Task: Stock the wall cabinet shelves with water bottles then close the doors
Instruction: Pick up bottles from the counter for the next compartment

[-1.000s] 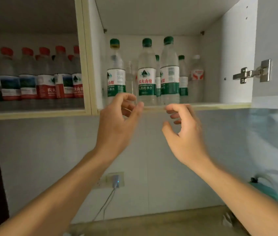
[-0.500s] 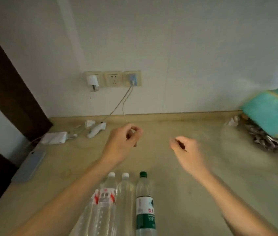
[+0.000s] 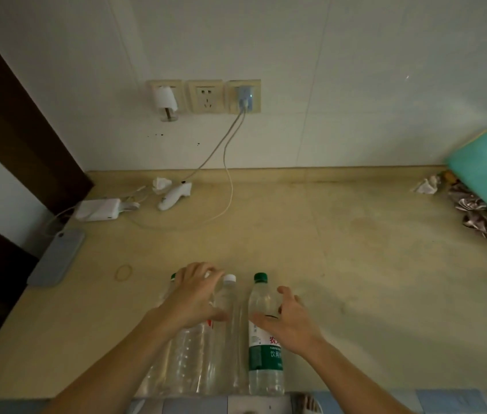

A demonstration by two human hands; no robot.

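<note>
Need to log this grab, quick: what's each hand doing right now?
Left hand: open, fingers spread over the clear plastic bottles, nothing gripped.
Right hand: open beside the green-capped, green-labelled clear bottle, not yet gripping.

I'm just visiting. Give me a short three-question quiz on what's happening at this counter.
1. True or false: the right hand reaches for the green-capped bottle.
2. Which cap does the bottle between the two hands wear? A red, B white, C blue.
3. Fill in: the rubber band lies on the ____.

Key: 1 true. 2 B: the white-capped bottle stands beside the left hand. 3 counter.
</note>
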